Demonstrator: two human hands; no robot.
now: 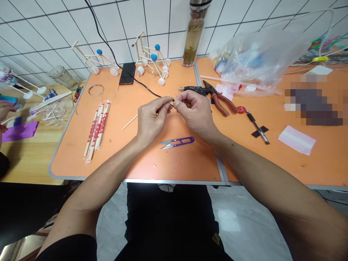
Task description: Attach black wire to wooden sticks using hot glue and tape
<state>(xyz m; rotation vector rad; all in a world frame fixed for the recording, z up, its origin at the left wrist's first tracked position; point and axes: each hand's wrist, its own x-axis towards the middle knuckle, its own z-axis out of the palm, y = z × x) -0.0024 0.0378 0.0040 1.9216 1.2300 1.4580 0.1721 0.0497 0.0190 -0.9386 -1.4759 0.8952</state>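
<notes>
My left hand (152, 117) and my right hand (196, 112) meet above the middle of the orange table, thumbs and forefingers pinched together. Between their fingertips is a small, thin black piece (173, 102), mostly covered, so its kind is unclear. A thin wooden stick (129, 122) shows beside my left hand; whether that hand touches it is hidden. Just below the hands lie purple thread snips (178, 142). Beyond my right hand are red-handled pliers (220, 99) and a black tool with a narrow tip (194, 89), partly covered.
Wrapped chopsticks (96, 130) lie left. At the back stand stick models with white wheels (153, 59), a phone (127, 74), a tea bottle (193, 34) and a plastic bag (255, 61). A black cable (108, 47) crosses the table. A pen (258, 127) lies right. Another person's hand (5, 108) is far left.
</notes>
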